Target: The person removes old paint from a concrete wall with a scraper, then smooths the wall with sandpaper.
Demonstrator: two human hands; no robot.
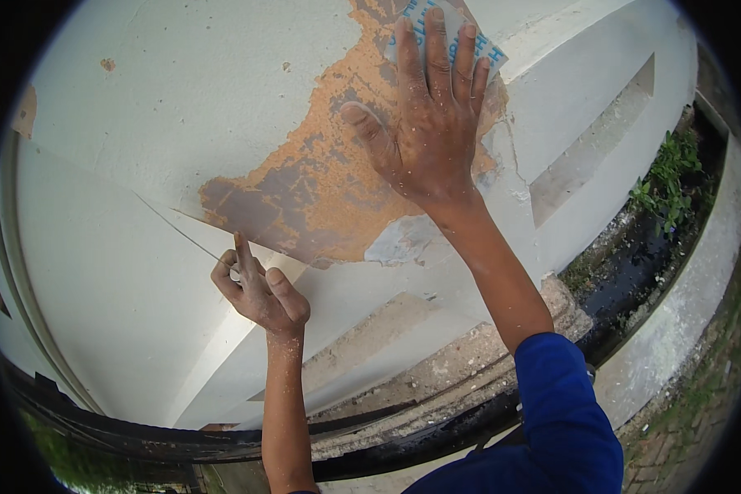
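My right hand (436, 123) lies flat with spread fingers on a sheet of sandpaper (494, 54), its white back printed in blue. The sheet is against a white wall (198, 90), over the upper part of a peeled patch (337, 206) of orange and grey. Below the patch's lower left edge, my left hand (263, 288) is closed round a thin, straight grey tool (181, 230). It shows almost as a line, pointing up and left, and its grip is hidden by the fingers. The left index finger points up. Pale dust covers both hands.
A recessed slot (593, 140) runs along the wall at the right. Beyond it lies a dark, wet gutter (634, 272) with a green plant (671, 177) and a concrete edge (675, 329). Rough concrete (420, 387) runs along the wall's foot.
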